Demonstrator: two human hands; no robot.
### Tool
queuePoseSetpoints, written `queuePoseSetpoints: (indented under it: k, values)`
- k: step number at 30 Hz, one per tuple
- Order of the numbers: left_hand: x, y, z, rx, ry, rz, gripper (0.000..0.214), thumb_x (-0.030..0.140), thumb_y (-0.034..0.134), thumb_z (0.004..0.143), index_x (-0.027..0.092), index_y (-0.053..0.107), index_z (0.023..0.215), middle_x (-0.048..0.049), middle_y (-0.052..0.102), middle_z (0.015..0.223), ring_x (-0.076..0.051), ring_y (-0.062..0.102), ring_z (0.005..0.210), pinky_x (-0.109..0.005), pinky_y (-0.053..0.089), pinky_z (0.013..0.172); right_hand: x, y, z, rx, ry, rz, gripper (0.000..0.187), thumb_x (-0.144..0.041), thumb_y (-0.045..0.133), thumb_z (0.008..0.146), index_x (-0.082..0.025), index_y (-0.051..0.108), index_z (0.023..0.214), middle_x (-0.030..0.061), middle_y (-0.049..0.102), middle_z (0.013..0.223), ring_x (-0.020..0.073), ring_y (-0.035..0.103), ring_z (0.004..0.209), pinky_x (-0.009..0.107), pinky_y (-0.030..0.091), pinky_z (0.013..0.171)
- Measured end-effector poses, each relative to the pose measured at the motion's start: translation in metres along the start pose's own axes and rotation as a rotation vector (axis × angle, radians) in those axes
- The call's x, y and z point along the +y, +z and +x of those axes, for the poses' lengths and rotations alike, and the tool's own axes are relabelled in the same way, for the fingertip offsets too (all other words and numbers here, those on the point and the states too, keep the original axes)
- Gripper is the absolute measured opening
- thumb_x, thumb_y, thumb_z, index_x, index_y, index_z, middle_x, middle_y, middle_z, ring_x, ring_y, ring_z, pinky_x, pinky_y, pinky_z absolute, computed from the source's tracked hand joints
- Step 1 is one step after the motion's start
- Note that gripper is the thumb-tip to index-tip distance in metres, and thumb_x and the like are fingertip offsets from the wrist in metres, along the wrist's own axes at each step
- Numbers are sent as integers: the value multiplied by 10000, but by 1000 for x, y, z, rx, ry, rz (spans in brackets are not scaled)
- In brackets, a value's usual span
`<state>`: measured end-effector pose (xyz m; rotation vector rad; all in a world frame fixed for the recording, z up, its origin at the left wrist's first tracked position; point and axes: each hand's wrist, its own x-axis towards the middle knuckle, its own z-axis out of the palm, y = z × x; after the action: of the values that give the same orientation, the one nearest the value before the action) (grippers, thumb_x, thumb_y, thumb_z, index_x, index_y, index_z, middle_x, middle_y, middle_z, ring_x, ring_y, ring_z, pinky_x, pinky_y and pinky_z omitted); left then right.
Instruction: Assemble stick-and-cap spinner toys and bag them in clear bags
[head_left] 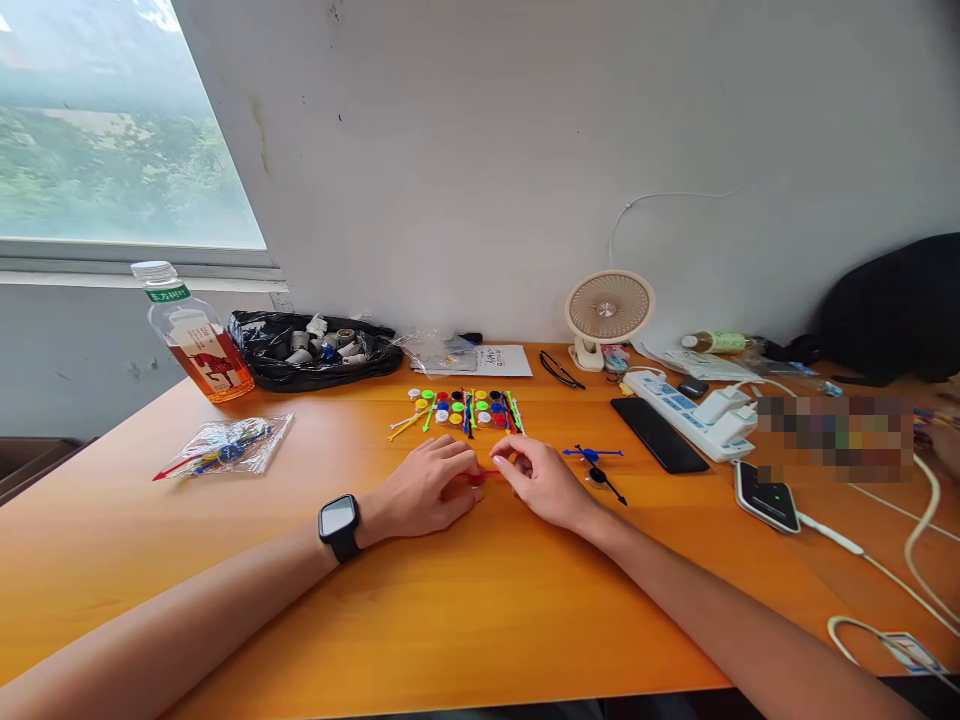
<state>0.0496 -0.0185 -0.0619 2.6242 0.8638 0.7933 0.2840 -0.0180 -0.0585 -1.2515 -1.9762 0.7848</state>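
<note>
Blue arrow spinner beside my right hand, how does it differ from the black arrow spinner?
Color: the blue arrow spinner is blue, the black arrow spinner black. Direction: the blue one's arrow runs nearly straight across the view; the black one's slants down to the right. Position: the black disc sits nearer you than the blue disc. Both have a slim arrow across a round disc and lie right of your right hand.

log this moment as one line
left hand: at red disc | right hand: by red stick | right of it: blue piece, black piece | beyond: coloured discs
</note>
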Motion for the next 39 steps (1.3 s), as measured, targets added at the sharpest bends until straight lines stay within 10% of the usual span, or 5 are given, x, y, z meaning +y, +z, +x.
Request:
queuePoseSetpoints:
  k: [6,16,23,39]
  values:
    - [3,-7,-3,102,-45,-35,355,333,707,929,238,554,1235,-90,682,1210,-285,621,1122,-434,501,999,-1,-7,1,36,163,127,386,-566,585,968,-203,678,1060,39,723,937,100,476,475,257,330,452]
    - [-39,-19,-7,508,-348,-7,140,319,550,1037,243,594,1147,-67,689,1195,-257,599,1132,-417,500,989,-2,-16,4,164,161,340,520,-661,604,951,-181,701,777,-50,337,574,121,253,538,306,208,538]
    - [-82,-32,-13,381,-391,137,123,312,607,971,229,634,1058,-66,725,1118,-271,647,1059,-426,529,943,12,-12,5,130,119,266,511,-654,579,971,-188,677,785,-42,384,596,124,279,536,305,210,530]
    - [-77,-29,-13,216,-391,320,83,256,608,932,230,660,992,-70,748,993,-269,697,920,-368,527,790,-4,-10,0,100,73,193,503,-626,559,975,-184,647,750,-28,435,596,112,345,492,285,239,478]
